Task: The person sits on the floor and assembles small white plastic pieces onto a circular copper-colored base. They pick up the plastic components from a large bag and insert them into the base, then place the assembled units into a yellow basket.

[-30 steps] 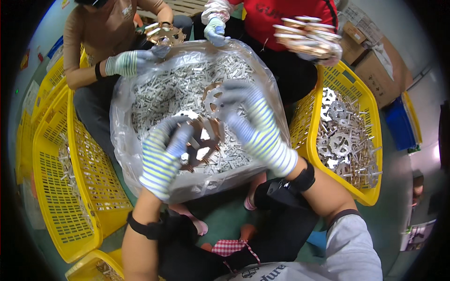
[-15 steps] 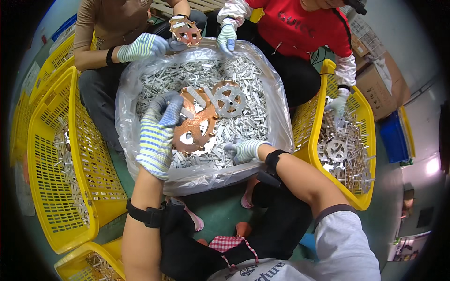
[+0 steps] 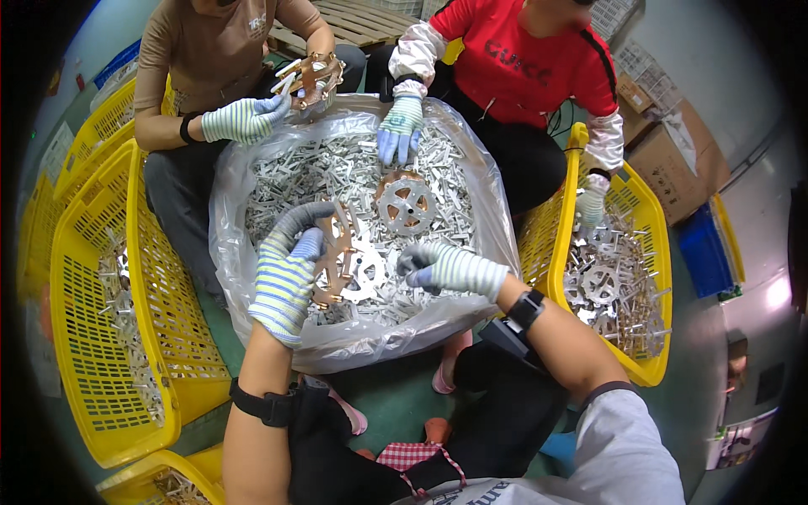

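Presently comprises one plastic-lined container (image 3: 362,352) of loose silver strips (image 3: 295,181), over green floor (image 3: 387,408). Includes, above the strips, one copper-coloured disc (image 3: 341,244), gripped by its edge in the left hand (image 3: 286,273); right hand (image 3: 459,268) with fingers curled, contents impossible to tell. Also includes slotted yellow baskets (image 3: 551,252) either side, wooden pallet (image 3: 345,23) beyond, cardboard boxes (image 3: 673,164) far right.

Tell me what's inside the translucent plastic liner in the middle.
Small silvery metal strips are heaped there, with silver toothed discs over them; the farther one partly covers a copper-coloured disc. Whatever lies beneath the discs or deeper in the pile is hidden.
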`<state>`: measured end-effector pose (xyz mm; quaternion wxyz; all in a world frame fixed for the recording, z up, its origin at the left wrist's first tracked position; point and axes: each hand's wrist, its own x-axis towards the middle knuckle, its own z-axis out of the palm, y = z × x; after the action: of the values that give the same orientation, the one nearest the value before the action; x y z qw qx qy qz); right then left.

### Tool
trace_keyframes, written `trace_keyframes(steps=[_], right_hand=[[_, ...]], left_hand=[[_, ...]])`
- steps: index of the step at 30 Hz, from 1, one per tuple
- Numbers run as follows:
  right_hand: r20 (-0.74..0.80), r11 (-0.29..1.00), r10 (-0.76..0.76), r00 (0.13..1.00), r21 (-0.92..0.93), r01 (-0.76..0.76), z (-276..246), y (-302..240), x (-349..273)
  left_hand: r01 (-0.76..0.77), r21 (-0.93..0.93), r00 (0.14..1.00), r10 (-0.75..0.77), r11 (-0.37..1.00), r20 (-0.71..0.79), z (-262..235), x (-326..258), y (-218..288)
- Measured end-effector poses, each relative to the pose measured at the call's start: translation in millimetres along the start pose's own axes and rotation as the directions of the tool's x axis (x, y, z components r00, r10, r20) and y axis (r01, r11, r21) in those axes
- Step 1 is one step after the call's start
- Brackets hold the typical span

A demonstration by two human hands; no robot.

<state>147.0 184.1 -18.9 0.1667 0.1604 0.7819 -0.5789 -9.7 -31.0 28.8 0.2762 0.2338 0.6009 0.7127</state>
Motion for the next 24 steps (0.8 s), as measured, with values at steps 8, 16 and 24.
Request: trace_keyframes(steps=[8, 16, 24], right_hand=[[-0.075, 0.871, -0.180, 0.981, 0.452, 0.194, -17.1, -21.1, -29.1], [0.006, 0.693, -0.250, 0.968, 0.699, 0.174, -13.7, -33.6, -42.6], [-0.043, 0.573, -0.244, 0.969, 0.800, 0.180, -4.3, -48.5, -47.4]], left_hand=[[0.091, 0.303, 0.972, -0.151, 0.949, 0.183, 27.7, 2.2, -10.0], [-0.198, 0.539, 0.928, -0.020, 0.819, 0.372, 44.3, -1.6, -20.1], [-0.328, 0.574, 0.909, 0.084, 0.751, 0.409, 38.4, -0.2, -41.8]])
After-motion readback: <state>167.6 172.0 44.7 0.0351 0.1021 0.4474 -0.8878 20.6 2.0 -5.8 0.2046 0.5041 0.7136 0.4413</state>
